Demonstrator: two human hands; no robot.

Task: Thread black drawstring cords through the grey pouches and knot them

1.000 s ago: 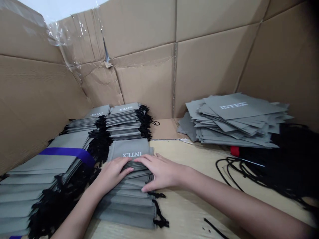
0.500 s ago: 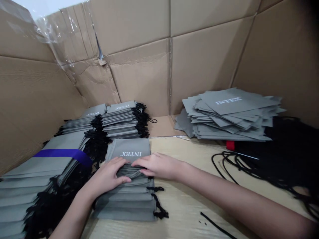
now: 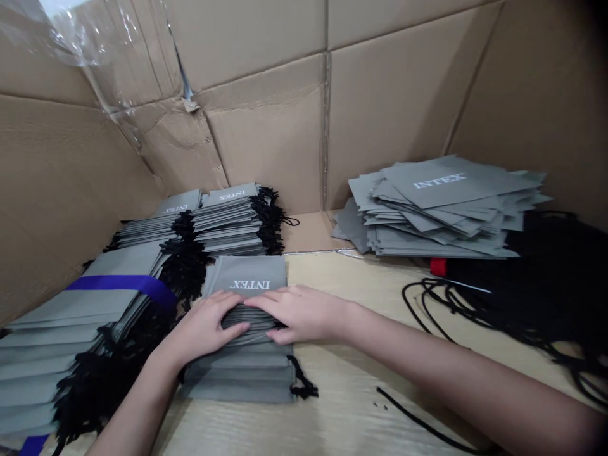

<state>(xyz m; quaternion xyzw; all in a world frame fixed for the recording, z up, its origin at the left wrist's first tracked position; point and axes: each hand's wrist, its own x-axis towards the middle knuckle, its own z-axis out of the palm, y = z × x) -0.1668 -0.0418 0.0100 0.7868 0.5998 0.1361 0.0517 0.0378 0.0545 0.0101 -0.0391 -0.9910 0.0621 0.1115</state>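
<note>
Both hands are on a stack of grey drawstring pouches [image 3: 251,269] printed INTEX, the print upside down to me. My left hand [image 3: 213,320] grips the stack's left side, fingers over the top and thumb at the near edge. My right hand [image 3: 289,313] holds the right side the same way, its fingertips almost meeting the left ones. Nearer to me, more pouches [image 3: 237,380] of the row lie overlapped, with a black drawcord [image 3: 301,380] sticking out to the right.
Cardboard walls [image 3: 266,126] surround the table. At left lies a pouch row under a purple strap [image 3: 123,284]; behind it stand two pouch stacks [image 3: 228,218]. On the right are a loose pile of grey pouches [image 3: 446,202] and tangled black cords [image 3: 546,278]. A loose cord [image 3: 418,421] lies in front.
More of the overlapped pouches are gathered into the gripped stack; fewer lie spread in front, and one drawcord shows there instead of two. The whole view has shifted slightly.
</note>
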